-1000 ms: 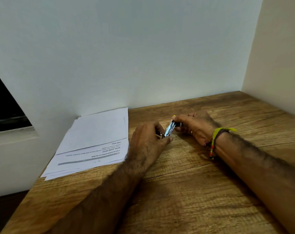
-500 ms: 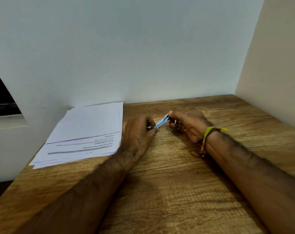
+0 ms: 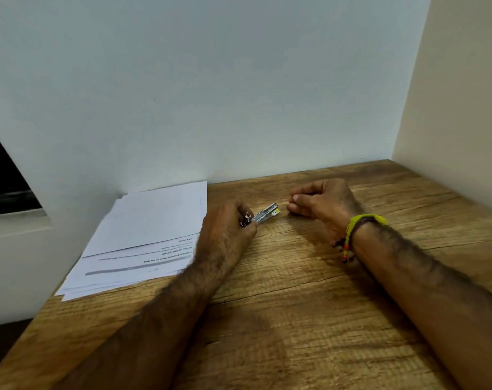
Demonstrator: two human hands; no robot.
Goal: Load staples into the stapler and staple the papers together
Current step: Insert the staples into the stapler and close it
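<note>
Silver and small, the stapler (image 3: 264, 213) lies at the centre of the frame on the wooden table (image 3: 295, 319), its yellow-tipped end pointing right. The left hand (image 3: 228, 229) grips its near end, fingers curled round it. Just right of the stapler's tip — apart from it — the right hand (image 3: 320, 201) rests with fingers curled, thumb against forefinger; whether they pinch anything, I cannot tell. The papers (image 3: 143, 235) lie in a loose stack at centre left, against the wall.

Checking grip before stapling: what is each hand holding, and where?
The left hand grips the stapler by its near end. The right hand is curled beside it, apparently holding nothing.
</note>
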